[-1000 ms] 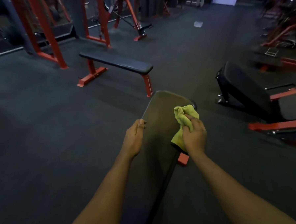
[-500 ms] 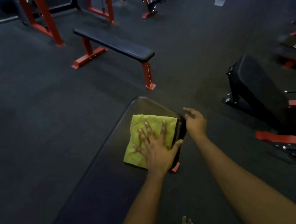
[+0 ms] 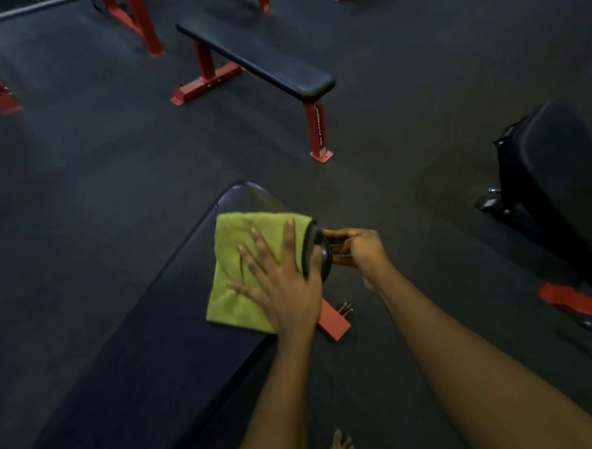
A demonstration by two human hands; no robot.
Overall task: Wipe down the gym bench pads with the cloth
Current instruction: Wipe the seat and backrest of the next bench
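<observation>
The green cloth [image 3: 245, 242] is lying spread flat on the far end of the near bench pad [image 3: 165, 337], its right edge folding over the pad's side. The left hand [image 3: 284, 292] is pressing it down with straight, splayed fingers. The right hand [image 3: 361, 251] is curling its fingers around the pad's right edge. Wiping seems barely begun: most of this pad, the flat bench [image 3: 262, 61] beyond and the padded bench [image 3: 558, 169] at right are waiting. A second earlier the right hand was holding the cloth bunched; half a second ago its fingers were straight.
</observation>
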